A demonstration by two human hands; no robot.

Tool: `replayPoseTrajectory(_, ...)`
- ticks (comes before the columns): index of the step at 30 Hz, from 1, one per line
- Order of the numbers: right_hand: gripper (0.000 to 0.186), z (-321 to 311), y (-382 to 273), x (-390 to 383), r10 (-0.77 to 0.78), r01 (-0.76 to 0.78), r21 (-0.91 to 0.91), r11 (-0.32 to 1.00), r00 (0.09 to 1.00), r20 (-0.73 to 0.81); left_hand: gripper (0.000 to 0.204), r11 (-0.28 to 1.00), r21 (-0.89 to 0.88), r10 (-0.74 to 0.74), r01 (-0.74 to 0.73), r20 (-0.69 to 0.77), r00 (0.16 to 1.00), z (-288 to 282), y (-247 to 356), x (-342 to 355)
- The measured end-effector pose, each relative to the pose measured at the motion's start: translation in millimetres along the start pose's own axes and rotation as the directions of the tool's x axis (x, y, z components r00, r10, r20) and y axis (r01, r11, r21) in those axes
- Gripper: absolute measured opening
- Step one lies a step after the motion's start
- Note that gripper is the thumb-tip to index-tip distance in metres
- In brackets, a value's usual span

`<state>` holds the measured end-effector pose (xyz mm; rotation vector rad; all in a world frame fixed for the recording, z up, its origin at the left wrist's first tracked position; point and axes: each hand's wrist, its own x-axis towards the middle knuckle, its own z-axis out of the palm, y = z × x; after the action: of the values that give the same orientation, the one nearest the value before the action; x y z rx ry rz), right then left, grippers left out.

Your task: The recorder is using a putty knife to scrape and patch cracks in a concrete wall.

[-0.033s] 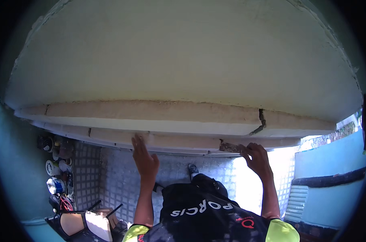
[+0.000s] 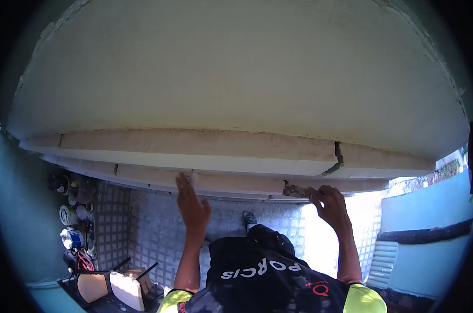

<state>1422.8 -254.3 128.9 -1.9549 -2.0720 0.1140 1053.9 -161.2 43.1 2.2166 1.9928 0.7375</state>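
Pale ledges like stair treads curve across the view, the upper ledge above a lower ledge. My left hand has its fingers stretched out, their tips against the lower ledge. Farther right, my right hand is closed, thumb and fingers pinching the right end of a rough, brown, flat piece. That piece lies along the lower ledge's front edge, beside a small dark notch; whether it is loose from the ledge cannot be told. A jagged dark crack splits the upper ledge above my right hand.
A broad pale surface fills the upper view. Paint cans and tubs line the left wall, with chairs below them. A dark pipe-like bar runs along the blue right wall. Sunlight falls on the tiled floor.
My left hand has shifted slightly to the right along the lower ledge, fingers still stretched out. The right hand and the brown piece have hardly moved.
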Motion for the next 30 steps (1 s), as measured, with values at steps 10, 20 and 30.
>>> replayPoseTrajectory(10, 0.036, 6.3, -3.9, 22.1, -0.162, 0.164, -0.01, 0.986, 0.982, 0.094, 0.069, 0.995, -0.056, 0.082, -0.08, 0.044, 0.996, -10.3, 41.7, -7.5)
replayPoseTrajectory(20, 0.03, 6.4, -29.4, 15.2, -0.11, 0.098, 0.089, 0.991, 0.984, 0.142, 0.064, 0.924, -0.312, 0.231, -0.222, -0.007, 0.973, 4.9, 14.0, -10.1)
replayPoseTrajectory(30, 0.048, 20.9, -123.5, 42.1, -0.365, 0.249, 0.444, 0.861, 0.91, 0.198, 0.067, 0.881, -0.415, 0.262, -0.227, 0.026, 0.965, -29.8, -29.9, -15.8)
